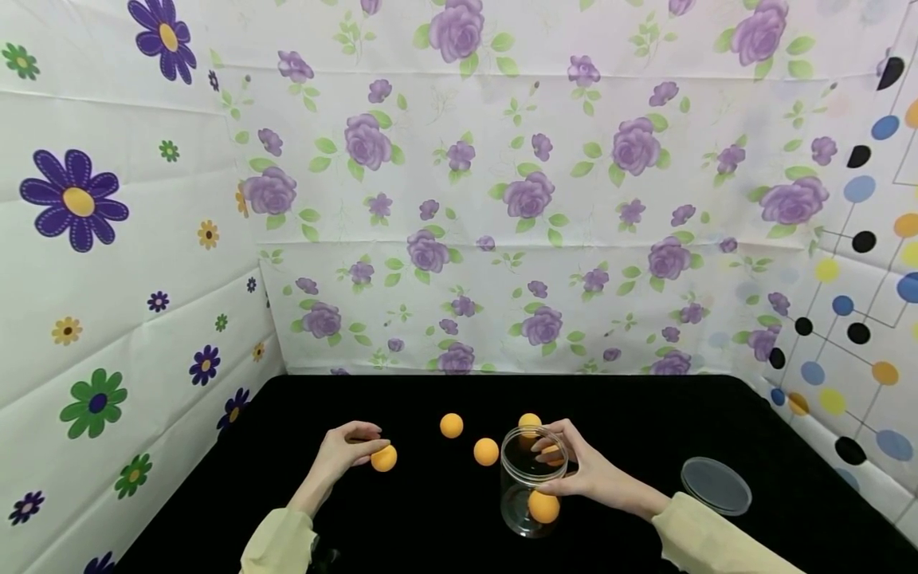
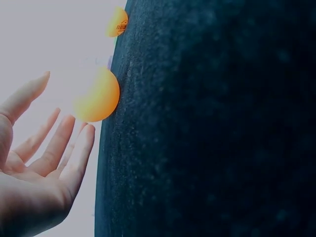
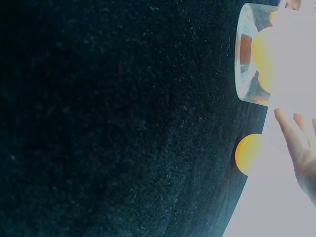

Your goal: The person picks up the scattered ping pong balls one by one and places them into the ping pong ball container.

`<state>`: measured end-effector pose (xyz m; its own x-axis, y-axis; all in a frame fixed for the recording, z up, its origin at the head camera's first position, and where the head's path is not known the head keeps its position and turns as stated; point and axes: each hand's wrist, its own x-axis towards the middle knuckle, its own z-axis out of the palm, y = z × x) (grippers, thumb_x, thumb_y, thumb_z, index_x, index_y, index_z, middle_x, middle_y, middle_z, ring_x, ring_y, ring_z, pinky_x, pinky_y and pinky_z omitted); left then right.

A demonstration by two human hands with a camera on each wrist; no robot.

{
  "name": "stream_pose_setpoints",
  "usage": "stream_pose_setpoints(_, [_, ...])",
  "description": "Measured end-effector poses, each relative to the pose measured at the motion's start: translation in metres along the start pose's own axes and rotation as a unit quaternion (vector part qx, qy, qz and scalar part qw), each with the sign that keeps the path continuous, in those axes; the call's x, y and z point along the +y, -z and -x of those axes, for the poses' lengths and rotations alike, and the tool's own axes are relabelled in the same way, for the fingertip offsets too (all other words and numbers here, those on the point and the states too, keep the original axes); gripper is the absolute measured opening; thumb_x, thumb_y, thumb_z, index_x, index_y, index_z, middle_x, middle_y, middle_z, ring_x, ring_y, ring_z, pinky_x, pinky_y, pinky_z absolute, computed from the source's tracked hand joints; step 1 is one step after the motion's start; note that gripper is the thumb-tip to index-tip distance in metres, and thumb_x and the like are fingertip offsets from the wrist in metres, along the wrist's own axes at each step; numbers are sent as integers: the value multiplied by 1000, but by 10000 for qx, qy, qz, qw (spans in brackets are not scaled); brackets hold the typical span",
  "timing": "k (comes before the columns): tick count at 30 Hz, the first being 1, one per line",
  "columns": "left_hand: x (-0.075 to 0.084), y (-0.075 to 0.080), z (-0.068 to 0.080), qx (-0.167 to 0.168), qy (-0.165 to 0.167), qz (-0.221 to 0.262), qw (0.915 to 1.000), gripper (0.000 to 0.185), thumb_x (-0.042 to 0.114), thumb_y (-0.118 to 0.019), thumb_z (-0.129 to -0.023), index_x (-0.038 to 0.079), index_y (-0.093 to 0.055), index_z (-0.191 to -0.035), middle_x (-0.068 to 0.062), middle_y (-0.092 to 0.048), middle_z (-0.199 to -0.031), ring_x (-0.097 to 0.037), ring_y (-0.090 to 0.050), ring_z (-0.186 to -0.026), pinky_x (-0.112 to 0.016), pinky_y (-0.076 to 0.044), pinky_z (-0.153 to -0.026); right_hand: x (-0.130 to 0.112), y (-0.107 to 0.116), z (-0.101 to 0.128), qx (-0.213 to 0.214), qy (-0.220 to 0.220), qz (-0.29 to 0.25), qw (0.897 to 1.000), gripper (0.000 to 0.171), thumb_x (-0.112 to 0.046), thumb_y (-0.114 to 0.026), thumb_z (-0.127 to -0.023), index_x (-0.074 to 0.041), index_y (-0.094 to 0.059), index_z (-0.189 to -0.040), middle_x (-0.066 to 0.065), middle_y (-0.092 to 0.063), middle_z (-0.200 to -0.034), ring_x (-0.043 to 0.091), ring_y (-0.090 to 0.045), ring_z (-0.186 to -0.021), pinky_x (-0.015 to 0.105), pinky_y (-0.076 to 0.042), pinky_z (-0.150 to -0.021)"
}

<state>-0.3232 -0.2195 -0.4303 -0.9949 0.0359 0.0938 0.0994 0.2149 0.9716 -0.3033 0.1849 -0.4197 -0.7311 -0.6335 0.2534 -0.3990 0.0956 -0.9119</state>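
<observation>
The right hand (image 1: 584, 470) curls over the mouth of a clear plastic jar (image 1: 529, 498) at lower centre of the head view, thumb on the near rim and fingers arched across the far rim, and an orange ball (image 1: 551, 455) shows at the fingertips just inside the opening; whether the fingers pinch that ball or only cover it cannot be told. A second orange ball (image 1: 543, 507) lies at the bottom of the jar, which stands upright on the black cloth (image 1: 430, 526). To the left, the left hand (image 1: 349, 448) rests on the cloth with its fingertips against another orange ball (image 1: 383, 458); the left wrist view shows the fingers (image 2: 59, 143) straight and spread, relaxed rather than closed, with that ball (image 2: 98, 95) just beyond them. Between the two hands lie two loose balls, one nearer the back (image 1: 451, 425) and one closer to the jar (image 1: 485, 451), and a further ball (image 1: 529, 421) sits just behind the jar's rim. The jar's clear lid (image 1: 715, 485) lies flat on the cloth at lower right, well apart from the jar. Flowered sheets (image 1: 502, 199) wall the back and left, and a dotted sheet (image 1: 861, 319) the right.
</observation>
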Motion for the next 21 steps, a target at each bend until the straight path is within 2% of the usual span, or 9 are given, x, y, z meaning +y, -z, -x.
stream_pose_setpoints(5, [-2,-1,0,-132,35,-92,9999,43,17,-73,-78,-8,-58,-109,-12,-60,-96,-24,-58,-85,-38,-50,-73,-1,0,0,8,-26,25,10000,58,-8,-65,-84,-5,-27,-127,24,-36,-124,41,-40,-113,38,-48,-77])
stream_pose_setpoints(10, [-2,-3,-2,-35,214,-204,9996,41,19,-75,-76,-4,-61,-106,-9,-60,-95,-22,-59,-83,-36,-50,-71,-2,-1,0,16,-42,54,10000,59,-9,-65,-84,-3,-26,-128,23,-36,-124,42,-40,-113,38,-48,-77])
stream_pose_setpoints(13, [-3,-4,-3,3,153,-218,9996,40,19,-75,-75,-5,-62,-104,-9,-61,-93,-23,-59,-82,-37,-51,-70,-3,0,0,10,-44,53,10000,60,-9,-65,-84,0,-25,-129,23,-36,-124,42,-39,-113,38,-48,-78])
stream_pose_setpoints(17, [-4,-2,-2,-161,68,-158,9997,41,17,-74,-77,-8,-59,-106,-11,-60,-94,-24,-59,-83,-38,-50,-71,-2,0,0,19,-92,61,9999,58,-9,-64,-84,-5,-27,-128,23,-36,-124,41,-39,-113,38,-48,-78])
stream_pose_setpoints(21, [-5,0,-1,-358,194,-130,9991,42,18,-72,-79,-8,-57,-109,-12,-59,-96,-24,-58,-85,-37,-50,-72,-2,0,1,-23,-160,-2,9999,54,-10,-63,-85,-10,-29,-127,22,-36,-124,41,-39,-113,39,-47,-79])
